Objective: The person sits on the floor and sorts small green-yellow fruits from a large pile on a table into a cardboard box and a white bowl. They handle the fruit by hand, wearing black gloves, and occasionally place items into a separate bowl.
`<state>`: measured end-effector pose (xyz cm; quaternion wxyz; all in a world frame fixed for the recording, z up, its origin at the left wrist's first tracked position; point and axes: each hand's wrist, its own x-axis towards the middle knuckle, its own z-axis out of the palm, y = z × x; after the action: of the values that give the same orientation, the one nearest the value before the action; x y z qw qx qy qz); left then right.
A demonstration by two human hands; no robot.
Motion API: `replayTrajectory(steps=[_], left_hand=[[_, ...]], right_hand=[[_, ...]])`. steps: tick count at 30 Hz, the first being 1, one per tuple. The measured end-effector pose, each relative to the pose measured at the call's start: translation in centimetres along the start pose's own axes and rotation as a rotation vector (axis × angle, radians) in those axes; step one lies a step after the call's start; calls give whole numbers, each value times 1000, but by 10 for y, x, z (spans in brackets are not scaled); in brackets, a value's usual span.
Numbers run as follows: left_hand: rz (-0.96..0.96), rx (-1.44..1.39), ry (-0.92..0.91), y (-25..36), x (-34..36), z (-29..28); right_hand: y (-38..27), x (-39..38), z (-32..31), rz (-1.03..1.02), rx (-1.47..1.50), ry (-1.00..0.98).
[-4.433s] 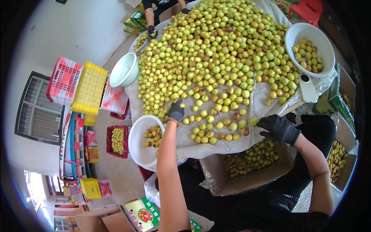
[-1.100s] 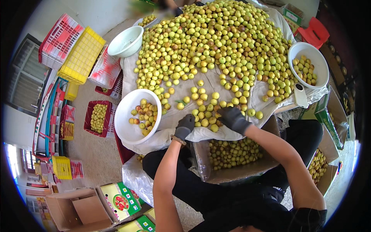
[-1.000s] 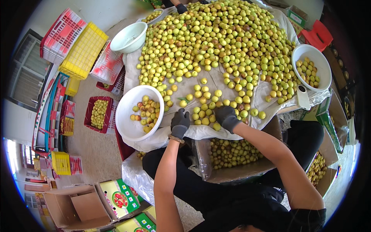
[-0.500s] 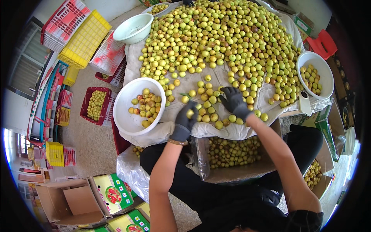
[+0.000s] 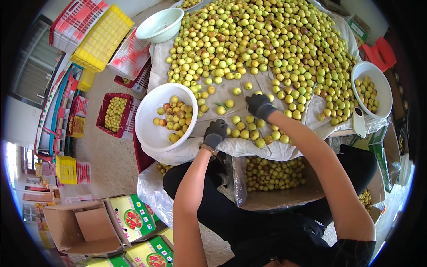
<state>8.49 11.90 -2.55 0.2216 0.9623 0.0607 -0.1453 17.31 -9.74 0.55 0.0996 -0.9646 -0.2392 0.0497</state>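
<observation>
A big heap of yellow-green jujubes [image 5: 249,38], some blushed brown, lies on a cloth-covered table [image 5: 213,150]. My left hand [image 5: 215,132], in a dark grey glove, is closed near the table's front edge; what its fingers hold, if anything, is hidden. Farther in and to the right, my right hand [image 5: 259,106], gloved alike, points leftward with curled fingers, one jujube [image 5: 258,93] right beside its fingertips. Several loose jujubes [image 5: 244,134] lie in front of it. A small green leaf [image 5: 220,104] rests between the hands. Left of them, a white basin [image 5: 147,133] holds browner jujubes.
Another white basin [image 5: 385,95] with jujubes stands at the right, beside a pale flat device [image 5: 358,121]. A pale green bowl [image 5: 149,33] sits far left. Below the table edge is a carton [image 5: 280,202] of jujubes. Crates [image 5: 100,42] and cartons [image 5: 80,227] line the left.
My right hand has moved left and its fingers have curled. The left hand has drawn slightly nearer; the jujube seen in it before no longer shows. The view has shifted slightly.
</observation>
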Motion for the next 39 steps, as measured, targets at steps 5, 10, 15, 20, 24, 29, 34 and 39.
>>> replayTrajectory(steps=[5,10,15,20,24,29,34,39], left_hand=[[181,-13,-150,63,-11,4],[365,0,-96,0,40,83],[169,-116,-147,10,20,60],[122,-172,-55,72,-10,8],[192,-315,-99,102,-15,17],[415,-402,-189,117,-34,38],[203,-220,261,115,-15,25],[397,-230,-81,132,-26,53]], right_hand=[[-32,-16,-38,129,714,-62],[-176,37,-27,-132,783,56],[-128,37,-22,-39,823,60],[36,-21,-1,-24,-66,187],[55,-86,-7,-169,-175,75],[106,-156,-34,-364,627,214],[164,-198,-41,535,308,381],[87,-186,-27,636,136,77]])
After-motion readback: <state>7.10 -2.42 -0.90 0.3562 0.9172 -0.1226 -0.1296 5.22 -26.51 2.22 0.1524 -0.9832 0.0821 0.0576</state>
